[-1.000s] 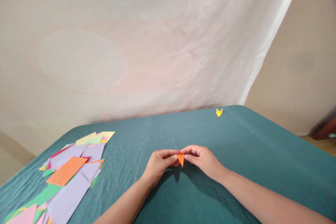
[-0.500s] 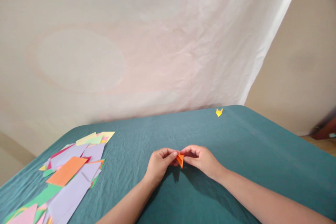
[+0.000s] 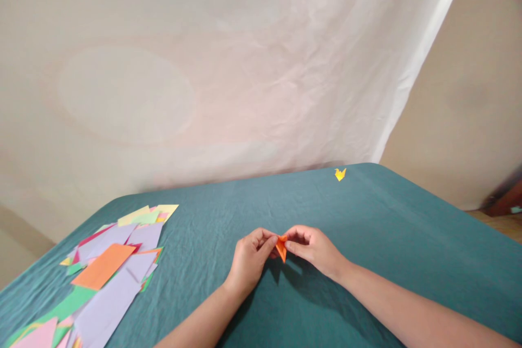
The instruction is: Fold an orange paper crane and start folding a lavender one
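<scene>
A tight pinch on both sides! The left hand (image 3: pixel 250 255) had thumb and fingers drawn close together on one side of a small, pointed, folded piece of bright orange paper (image 3: pixel 282 248), and the right hand (image 3: pixel 313 248) matched it with a narrow pinch of its own at the opposite side. And that orange fold sat right between the two sets of fingertips, over the middle of the near half of a dark teal cloth-covered table (image 3: pixel 367 244), shadows spread on the cloth below. Its sharp tip aimed back toward the person, with the long axis running nearly straight from far to near, and the broader end lay up between the hands, partly hidden by fingers. Over to the left, well apart, a loose heap of coloured paper sheets (image 3: pixel 112 239) sprawled across the cloth! And near the far edge, right of centre, stood a little yellow folded-paper bird (image 3: pixel 340 175).
</scene>
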`<state>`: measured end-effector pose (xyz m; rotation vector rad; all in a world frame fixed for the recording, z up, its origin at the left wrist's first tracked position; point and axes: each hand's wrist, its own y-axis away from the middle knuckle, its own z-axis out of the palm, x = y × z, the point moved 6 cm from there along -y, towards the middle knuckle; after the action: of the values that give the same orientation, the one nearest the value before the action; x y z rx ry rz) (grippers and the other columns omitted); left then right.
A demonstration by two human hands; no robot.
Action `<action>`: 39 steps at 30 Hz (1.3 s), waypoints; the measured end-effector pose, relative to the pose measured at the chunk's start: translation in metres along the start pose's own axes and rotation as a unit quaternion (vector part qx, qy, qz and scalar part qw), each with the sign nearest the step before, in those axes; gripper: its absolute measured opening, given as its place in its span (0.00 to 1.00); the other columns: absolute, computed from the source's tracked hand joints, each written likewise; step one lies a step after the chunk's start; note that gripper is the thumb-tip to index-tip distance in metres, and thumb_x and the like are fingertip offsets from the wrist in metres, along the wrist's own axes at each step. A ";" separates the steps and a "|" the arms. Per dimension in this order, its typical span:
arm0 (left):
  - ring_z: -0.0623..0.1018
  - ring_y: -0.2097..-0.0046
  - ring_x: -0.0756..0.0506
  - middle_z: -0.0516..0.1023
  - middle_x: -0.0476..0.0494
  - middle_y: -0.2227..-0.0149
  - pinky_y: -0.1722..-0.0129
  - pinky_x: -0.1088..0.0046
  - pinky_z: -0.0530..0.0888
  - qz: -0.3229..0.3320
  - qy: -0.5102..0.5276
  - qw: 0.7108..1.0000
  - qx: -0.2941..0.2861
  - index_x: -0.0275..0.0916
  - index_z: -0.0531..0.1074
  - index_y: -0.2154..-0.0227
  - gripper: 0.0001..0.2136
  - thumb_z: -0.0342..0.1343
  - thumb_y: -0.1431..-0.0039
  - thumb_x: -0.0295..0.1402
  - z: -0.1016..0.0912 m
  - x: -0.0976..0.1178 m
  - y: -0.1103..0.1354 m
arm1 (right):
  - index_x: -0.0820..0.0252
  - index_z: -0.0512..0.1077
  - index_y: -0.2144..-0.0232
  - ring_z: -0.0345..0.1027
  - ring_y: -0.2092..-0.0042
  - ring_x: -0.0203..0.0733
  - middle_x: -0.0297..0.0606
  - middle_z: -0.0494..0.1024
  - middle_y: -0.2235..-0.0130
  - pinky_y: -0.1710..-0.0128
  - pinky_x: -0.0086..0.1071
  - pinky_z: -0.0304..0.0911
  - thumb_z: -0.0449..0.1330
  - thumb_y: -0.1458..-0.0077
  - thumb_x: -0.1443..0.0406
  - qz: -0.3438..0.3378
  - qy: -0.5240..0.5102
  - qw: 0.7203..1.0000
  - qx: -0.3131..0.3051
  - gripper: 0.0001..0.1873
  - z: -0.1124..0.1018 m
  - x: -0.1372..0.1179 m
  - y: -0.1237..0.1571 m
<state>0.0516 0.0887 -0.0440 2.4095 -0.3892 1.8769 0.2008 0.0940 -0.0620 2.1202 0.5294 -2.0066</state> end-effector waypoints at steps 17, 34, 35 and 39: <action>0.77 0.69 0.47 0.80 0.45 0.72 0.68 0.76 0.71 0.007 -0.044 0.999 -0.029 0.37 0.75 0.71 0.07 0.54 0.43 0.34 0.004 -0.001 0.002 | 0.60 0.71 0.70 0.72 0.67 0.39 0.36 0.79 0.69 0.66 0.30 0.64 0.64 0.49 0.58 0.000 0.052 0.998 0.020 0.11 0.001 -0.001 0.000; 0.75 0.72 0.49 0.78 0.47 0.75 0.71 0.77 0.69 -0.032 -0.015 0.999 -0.033 0.36 0.73 0.74 0.07 0.57 0.47 0.35 0.006 -0.004 0.001 | 0.59 0.73 0.69 0.69 0.67 0.38 0.34 0.77 0.69 0.66 0.28 0.61 0.57 0.42 0.59 -0.047 0.128 0.990 0.024 0.11 0.003 -0.016 0.005; 0.75 0.73 0.49 0.77 0.47 0.75 0.71 0.77 0.70 -0.034 -0.005 0.999 -0.037 0.36 0.73 0.74 0.07 0.57 0.47 0.35 0.007 -0.004 0.001 | 0.59 0.73 0.69 0.68 0.67 0.38 0.34 0.77 0.70 0.66 0.28 0.61 0.57 0.41 0.59 -0.055 0.142 0.988 0.030 0.11 0.003 -0.017 0.005; 0.74 0.73 0.50 0.77 0.48 0.75 0.71 0.77 0.69 -0.034 0.008 0.999 -0.036 0.37 0.72 0.73 0.07 0.58 0.47 0.35 0.006 -0.004 0.000 | 0.59 0.73 0.70 0.68 0.68 0.37 0.33 0.76 0.71 0.67 0.28 0.60 0.56 0.41 0.59 -0.063 0.161 0.984 0.039 0.11 0.003 -0.018 0.005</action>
<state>0.0566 0.0880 -0.0499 2.3300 -0.3631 1.8210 0.1993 0.0857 -0.0448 2.5386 0.6582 -1.7773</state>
